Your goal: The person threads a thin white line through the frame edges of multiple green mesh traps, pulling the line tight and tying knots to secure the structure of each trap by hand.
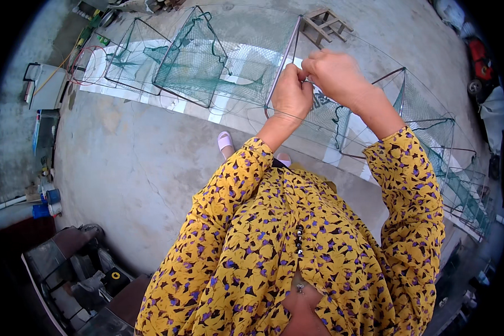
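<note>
A long folding net fish trap (193, 70), green mesh stretched over dark square wire frames, runs across in front of me from left to far right. My left hand (291, 95) is closed at one of its upright frames, the fingers curled around the frame and mesh there. Close against it, my right hand (336, 75) is closed in a pinch, slightly blurred. Something thin, possibly a cord, shows between the two hands; what the right fingers hold is too small to make out.
White panels (218, 109) lie under the net on the concrete floor (134, 162). Beyond the hands stands a small wooden stool (323, 25). A red wheeled machine (480, 64) is at the far right. Lower left, a cluttered table (75, 246) stands near blue buckets (42, 210).
</note>
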`<state>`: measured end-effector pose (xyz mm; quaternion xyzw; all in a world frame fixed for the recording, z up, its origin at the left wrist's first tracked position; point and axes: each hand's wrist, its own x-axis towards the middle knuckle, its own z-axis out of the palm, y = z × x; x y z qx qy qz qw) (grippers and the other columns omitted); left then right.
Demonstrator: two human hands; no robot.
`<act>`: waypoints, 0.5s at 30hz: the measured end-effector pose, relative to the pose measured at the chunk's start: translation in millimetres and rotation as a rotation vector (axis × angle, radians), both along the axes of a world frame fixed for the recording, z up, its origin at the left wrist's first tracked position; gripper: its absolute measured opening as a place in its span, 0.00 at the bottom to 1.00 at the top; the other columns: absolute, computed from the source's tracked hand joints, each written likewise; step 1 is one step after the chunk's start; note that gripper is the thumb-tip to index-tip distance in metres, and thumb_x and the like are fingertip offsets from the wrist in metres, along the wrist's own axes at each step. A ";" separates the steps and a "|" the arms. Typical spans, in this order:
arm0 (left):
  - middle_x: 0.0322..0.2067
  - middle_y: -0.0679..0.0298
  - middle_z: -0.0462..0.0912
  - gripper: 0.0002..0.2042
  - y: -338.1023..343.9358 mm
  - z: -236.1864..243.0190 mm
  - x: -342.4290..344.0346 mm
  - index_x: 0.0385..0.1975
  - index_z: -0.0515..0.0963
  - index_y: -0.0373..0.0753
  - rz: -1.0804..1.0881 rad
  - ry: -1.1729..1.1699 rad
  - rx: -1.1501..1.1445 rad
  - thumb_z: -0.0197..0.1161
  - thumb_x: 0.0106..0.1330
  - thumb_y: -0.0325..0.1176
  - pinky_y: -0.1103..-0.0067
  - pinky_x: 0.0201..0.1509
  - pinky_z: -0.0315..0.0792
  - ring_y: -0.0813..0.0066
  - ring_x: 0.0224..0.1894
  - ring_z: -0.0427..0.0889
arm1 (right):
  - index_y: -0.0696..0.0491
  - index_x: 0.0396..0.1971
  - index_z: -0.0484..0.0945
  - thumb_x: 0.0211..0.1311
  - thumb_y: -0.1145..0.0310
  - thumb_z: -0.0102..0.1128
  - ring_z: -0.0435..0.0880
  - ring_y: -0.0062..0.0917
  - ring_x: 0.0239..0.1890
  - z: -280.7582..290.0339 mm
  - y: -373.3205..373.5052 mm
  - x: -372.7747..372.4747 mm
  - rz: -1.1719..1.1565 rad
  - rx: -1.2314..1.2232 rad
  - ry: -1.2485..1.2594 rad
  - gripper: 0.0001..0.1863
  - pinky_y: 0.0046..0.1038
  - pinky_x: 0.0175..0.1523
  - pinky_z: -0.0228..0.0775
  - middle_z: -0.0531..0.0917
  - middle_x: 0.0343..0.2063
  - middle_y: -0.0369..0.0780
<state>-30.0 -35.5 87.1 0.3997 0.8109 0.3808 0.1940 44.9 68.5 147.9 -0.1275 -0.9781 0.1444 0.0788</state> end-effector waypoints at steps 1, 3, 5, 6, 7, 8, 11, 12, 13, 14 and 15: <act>0.22 0.58 0.73 0.08 -0.3 1.4 -2.8 0.26 0.67 0.37 0.014 -0.049 0.007 0.58 0.50 0.30 0.69 0.28 0.67 0.60 0.25 0.75 | 0.51 0.23 0.74 0.47 0.70 0.56 0.76 0.28 0.30 14.7 -4.5 -1.8 -0.116 -0.052 0.030 0.03 0.28 0.30 0.68 0.74 0.22 0.35; 0.21 0.59 0.75 0.07 -0.7 2.0 -2.6 0.24 0.69 0.38 0.015 -0.109 0.010 0.59 0.49 0.31 0.72 0.27 0.67 0.64 0.23 0.74 | 0.52 0.24 0.74 0.47 0.69 0.57 0.76 0.27 0.30 50.4 -20.4 -7.4 -0.213 -0.359 0.235 0.04 0.29 0.30 0.67 0.74 0.23 0.36; 0.20 0.60 0.75 0.06 -0.5 4.0 -2.3 0.23 0.70 0.38 0.071 0.139 -0.035 0.59 0.48 0.30 0.73 0.26 0.67 0.65 0.22 0.74 | 0.51 0.24 0.75 0.46 0.67 0.59 0.75 0.27 0.31 70.1 -43.1 -14.5 -0.006 -0.304 0.324 0.06 0.28 0.31 0.67 0.72 0.23 0.35; 0.19 0.61 0.76 0.06 1.6 5.0 -0.4 0.23 0.70 0.38 0.085 0.258 -0.053 0.59 0.48 0.30 0.74 0.25 0.67 0.66 0.21 0.74 | 0.52 0.25 0.76 0.44 0.67 0.60 0.75 0.28 0.32 67.8 -55.8 -19.5 0.072 -0.244 0.281 0.07 0.30 0.31 0.68 0.74 0.24 0.36; 0.19 0.62 0.76 0.05 5.0 6.1 1.5 0.23 0.71 0.38 0.102 0.377 -0.064 0.59 0.48 0.30 0.74 0.25 0.67 0.67 0.21 0.74 | 0.52 0.26 0.78 0.42 0.68 0.60 0.75 0.29 0.33 62.2 -66.7 -24.6 0.152 -0.181 0.235 0.08 0.32 0.31 0.69 0.75 0.25 0.37; 0.19 0.62 0.76 0.05 7.3 5.3 2.9 0.22 0.71 0.38 0.100 0.431 -0.062 0.58 0.47 0.30 0.75 0.24 0.67 0.67 0.20 0.74 | 0.52 0.26 0.78 0.42 0.68 0.60 0.75 0.29 0.33 61.6 -72.5 -27.8 0.133 -0.173 0.229 0.08 0.32 0.31 0.69 0.75 0.25 0.37; 0.16 0.64 0.76 0.04 15.0 4.1 0.3 0.20 0.73 0.38 0.221 -0.068 -0.170 0.58 0.46 0.29 0.77 0.23 0.67 0.72 0.18 0.74 | 0.53 0.23 0.78 0.35 0.70 0.60 0.75 0.28 0.32 53.6 -81.0 -30.7 0.161 0.027 0.030 0.09 0.33 0.31 0.68 0.74 0.25 0.37; 0.16 0.65 0.76 0.04 15.9 4.7 7.3 0.20 0.74 0.38 0.261 -0.066 -0.164 0.57 0.45 0.29 0.78 0.23 0.66 0.75 0.19 0.73 | 0.53 0.21 0.77 0.32 0.70 0.60 0.75 0.29 0.32 47.1 -82.6 -29.8 0.106 0.053 0.084 0.10 0.33 0.32 0.68 0.74 0.25 0.38; 0.16 0.65 0.76 0.04 15.9 10.0 8.0 0.20 0.74 0.38 0.258 -0.068 -0.164 0.57 0.45 0.29 0.78 0.23 0.66 0.75 0.19 0.73 | 0.53 0.19 0.77 0.29 0.70 0.59 0.75 0.29 0.32 45.9 -83.1 -29.9 0.061 0.076 0.143 0.10 0.33 0.32 0.68 0.74 0.25 0.38; 0.16 0.65 0.76 0.03 15.3 14.2 6.5 0.20 0.74 0.38 0.226 -0.055 -0.208 0.57 0.45 0.29 0.78 0.23 0.66 0.75 0.19 0.73 | 0.53 0.19 0.77 0.29 0.70 0.59 0.75 0.29 0.32 46.4 -82.0 -27.3 0.059 0.077 0.141 0.10 0.33 0.32 0.68 0.74 0.25 0.38; 0.16 0.64 0.76 0.03 14.9 13.8 6.0 0.20 0.74 0.38 0.209 -0.050 -0.231 0.57 0.45 0.29 0.78 0.23 0.66 0.76 0.19 0.73 | 0.53 0.20 0.76 0.32 0.70 0.59 0.75 0.29 0.32 49.0 -80.2 -23.4 0.055 0.004 0.186 0.08 0.33 0.33 0.68 0.75 0.24 0.38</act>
